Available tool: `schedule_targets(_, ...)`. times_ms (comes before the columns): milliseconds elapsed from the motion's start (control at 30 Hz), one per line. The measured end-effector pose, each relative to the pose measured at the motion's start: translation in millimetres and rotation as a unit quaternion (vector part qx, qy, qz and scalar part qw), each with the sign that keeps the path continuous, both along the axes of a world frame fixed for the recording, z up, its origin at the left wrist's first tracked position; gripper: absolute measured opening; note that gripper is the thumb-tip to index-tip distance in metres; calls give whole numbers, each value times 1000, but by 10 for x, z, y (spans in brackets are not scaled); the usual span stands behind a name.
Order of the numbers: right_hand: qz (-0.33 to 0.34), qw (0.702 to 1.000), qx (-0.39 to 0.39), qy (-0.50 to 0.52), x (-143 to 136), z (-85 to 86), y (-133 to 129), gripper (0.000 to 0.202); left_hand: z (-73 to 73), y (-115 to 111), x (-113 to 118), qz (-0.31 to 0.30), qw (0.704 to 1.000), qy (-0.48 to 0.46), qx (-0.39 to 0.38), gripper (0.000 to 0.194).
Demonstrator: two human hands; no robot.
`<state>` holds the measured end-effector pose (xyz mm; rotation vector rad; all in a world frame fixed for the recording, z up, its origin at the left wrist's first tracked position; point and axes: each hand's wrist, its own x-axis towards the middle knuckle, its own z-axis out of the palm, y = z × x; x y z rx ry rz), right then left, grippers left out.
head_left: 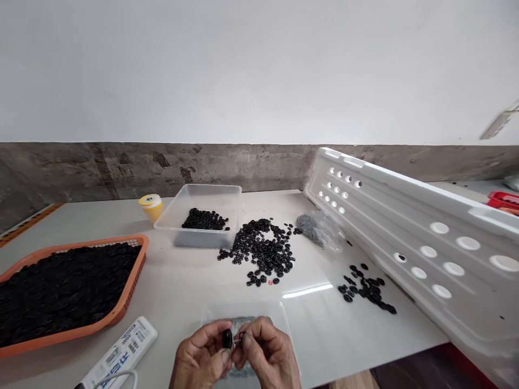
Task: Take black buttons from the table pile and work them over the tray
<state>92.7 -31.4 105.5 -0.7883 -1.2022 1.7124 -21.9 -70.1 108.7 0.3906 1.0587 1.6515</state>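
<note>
Low at the front of the table, my left hand (203, 354) pinches a black oval plastic piece (227, 339) upright between thumb and fingers. Close beside it, my right hand (267, 351) grips a small dark piece (242, 336), mostly covered by the fingertips. A thin metal spring (237, 341) appears to bridge the gap between the two pieces. Beneath both hands is a clear plastic tub (279, 313) with grey contents, partly hidden. Just beyond it lies a spread pile of small black two-holed pieces (267, 248), with one red piece (270, 282) at its near edge.
An orange basket (141, 251) of black pieces stands left, near a white power strip (125, 346). Behind are a yellow-and-white container (152, 208) and a clear bin (194, 237). To the right are a bag (324, 229), scattered black pieces (368, 289) and a tilted white perforated panel (389, 216).
</note>
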Motion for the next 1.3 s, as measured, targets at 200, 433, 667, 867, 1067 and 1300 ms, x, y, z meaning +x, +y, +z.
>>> schedule_targets(200, -11, 1000, -14, -19, -8, 15, -8, 39, 70, -14, 17, 7, 1000, 1, -17, 37)
schedule_targets(433, -16, 999, -7, -41, -8, 35, -9, 42, 148, -13, 42, 12, 1000, 4, -21, 37)
schedule_targets(667, -13, 998, 4, -58, -3, 71, -11, 39, 71, -29, 47, 22, 1000, 13, -12, 35)
schedule_targets(867, -29, 995, 36, -93, -14, -78, -7, 41, -4, -44, 47, 15, 999, 46, 5, 33)
schedule_targets(1067, -38, 989, 79, -122, 4, -145, 5, 39, -163, -70, 32, 9, 995, 94, 17, 33)
schedule_targets(1300, -40, 982, 115, -142, 27, -124, 7, 36, -342, -85, 12, 18, 977, 197, 75, 30)
